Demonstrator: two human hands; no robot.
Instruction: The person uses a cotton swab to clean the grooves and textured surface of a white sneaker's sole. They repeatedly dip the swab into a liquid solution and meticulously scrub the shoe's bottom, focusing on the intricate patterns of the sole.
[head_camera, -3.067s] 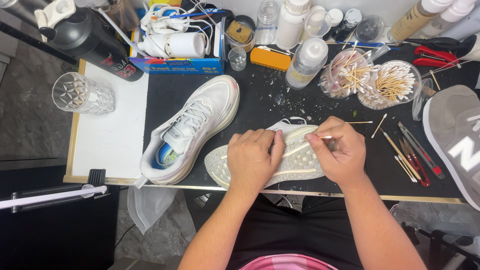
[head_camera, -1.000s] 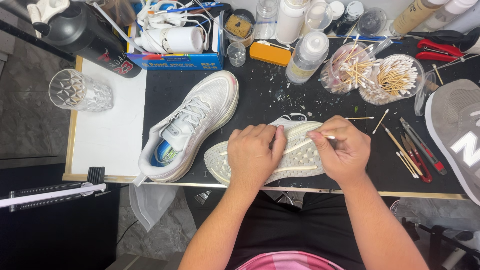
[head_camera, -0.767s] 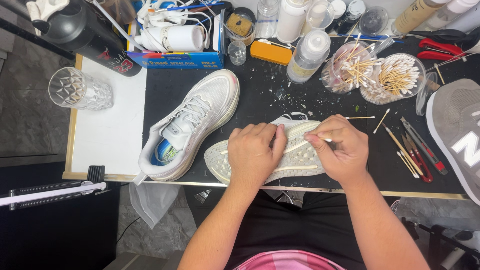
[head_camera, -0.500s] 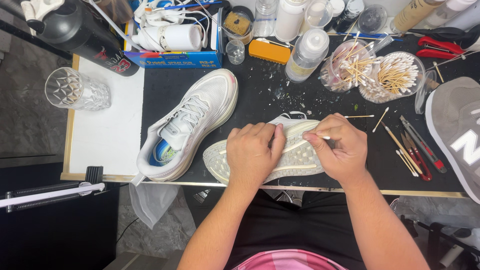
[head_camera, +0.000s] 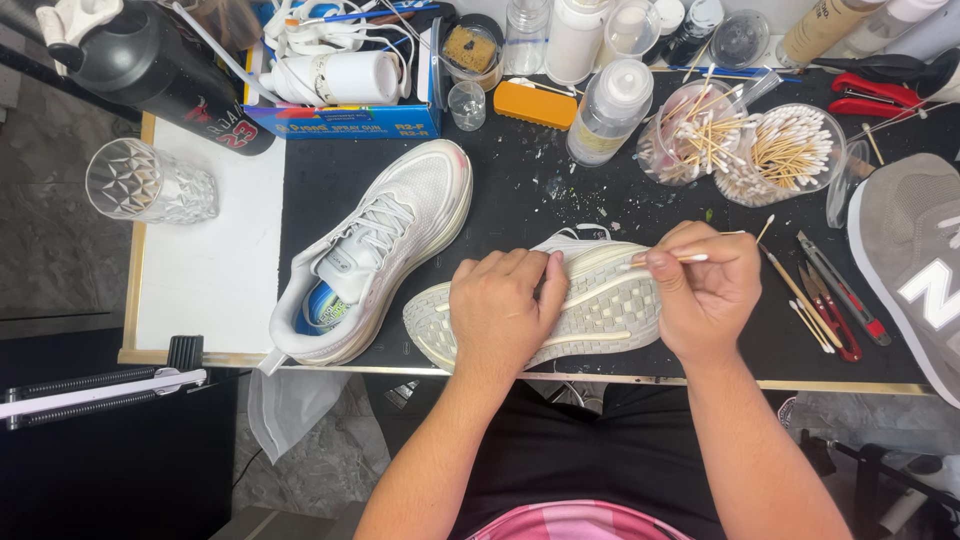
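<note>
A white sneaker (head_camera: 600, 305) lies sole-up on the black mat (head_camera: 520, 200) near the table's front edge. My left hand (head_camera: 500, 310) is clamped over the middle of its sole, holding it down. My right hand (head_camera: 705, 290) pinches a cotton swab (head_camera: 690, 259) and presses its tip against the sole's edge near the toe. The matching white sneaker (head_camera: 375, 250) stands upright to the left, with its blue insole showing.
Two clear bowls of cotton swabs (head_camera: 745, 150), a squeeze bottle (head_camera: 610, 110), an orange brush block (head_camera: 535, 103) and a blue box (head_camera: 345, 105) line the back. A grey sneaker (head_camera: 915, 265) sits right, hand tools (head_camera: 830, 300) beside it. A glass tumbler (head_camera: 150, 180) stands left.
My hands stay on the upturned sneaker. The right hand has shifted only slightly with the swab along the sole's edge. The view drifts a little.
</note>
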